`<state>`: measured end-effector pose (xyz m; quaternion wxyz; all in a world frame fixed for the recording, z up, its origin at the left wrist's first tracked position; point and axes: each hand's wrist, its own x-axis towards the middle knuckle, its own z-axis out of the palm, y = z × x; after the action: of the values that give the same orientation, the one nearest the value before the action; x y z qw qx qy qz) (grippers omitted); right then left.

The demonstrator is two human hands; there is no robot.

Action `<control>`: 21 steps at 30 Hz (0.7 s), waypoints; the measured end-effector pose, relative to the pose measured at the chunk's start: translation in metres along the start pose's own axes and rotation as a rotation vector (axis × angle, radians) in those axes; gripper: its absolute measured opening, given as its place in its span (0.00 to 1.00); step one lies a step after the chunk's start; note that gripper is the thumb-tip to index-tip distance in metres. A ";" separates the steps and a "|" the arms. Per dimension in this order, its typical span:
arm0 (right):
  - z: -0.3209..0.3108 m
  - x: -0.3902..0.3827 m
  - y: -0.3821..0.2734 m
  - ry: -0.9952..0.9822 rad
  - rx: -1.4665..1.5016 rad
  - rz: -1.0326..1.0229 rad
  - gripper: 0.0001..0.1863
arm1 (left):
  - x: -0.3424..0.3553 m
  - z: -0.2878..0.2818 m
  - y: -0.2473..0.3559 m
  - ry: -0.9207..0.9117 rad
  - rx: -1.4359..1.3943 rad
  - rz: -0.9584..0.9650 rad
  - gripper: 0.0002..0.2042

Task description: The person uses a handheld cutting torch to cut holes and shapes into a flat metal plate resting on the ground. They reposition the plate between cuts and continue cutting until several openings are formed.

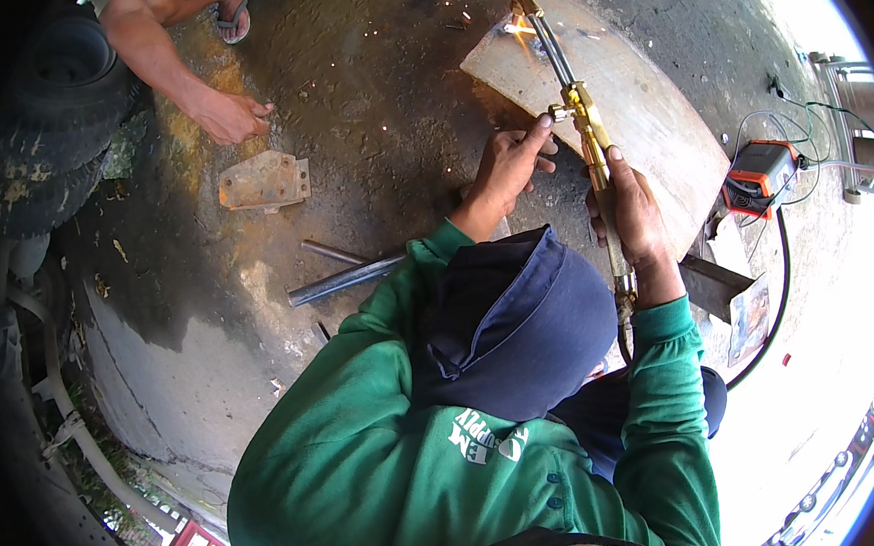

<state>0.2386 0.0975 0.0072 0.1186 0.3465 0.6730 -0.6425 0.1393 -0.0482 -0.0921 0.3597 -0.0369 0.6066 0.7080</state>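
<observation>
Torch slanting over the plate's corner, left thumb at the side knob

From where I stand, the gas torch (588, 129) points away from the person and leans a little to the left, its far end above a corner of the pale metal plate (647, 110). Under that end there is an orange glow, and sparks are scattered over the ground beyond. The right hand (639, 216) has its fingers and thumb clamped around the handle, well back from the tip. A small knob (556, 114) sticks out from the torch's left flank, and the left hand (508, 169) is much the nearer to it: the knob lies just past the thumb, up and to the right. That thumb is stretched out, apart from the loosely bent fingers; whether it actually touches the knob I can't tell.

The ground (348, 118) is rough, dark and stained. Over to the left a co-worker's hand (235, 117) hangs near a rusty bracket (259, 181), with stacked tyres (63, 131) further out. Metal pipes (342, 279) lie by the person's left sleeve (370, 322). To the right, beside the plate, sits an orange and black machine (759, 178) with thin leads around it
</observation>
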 end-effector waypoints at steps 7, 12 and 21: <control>0.000 -0.002 -0.002 -0.012 0.025 -0.001 0.32 | -0.001 0.000 0.001 0.005 0.014 0.005 0.30; 0.000 -0.003 -0.003 -0.016 0.042 0.006 0.31 | 0.000 -0.001 0.000 0.002 0.013 0.016 0.30; 0.000 -0.003 -0.001 -0.015 0.044 -0.004 0.32 | 0.001 0.000 -0.003 0.010 -0.011 0.023 0.30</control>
<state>0.2401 0.0972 0.0093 0.1147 0.3428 0.6584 -0.6602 0.1401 -0.0476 -0.0954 0.3483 -0.0353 0.6048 0.7153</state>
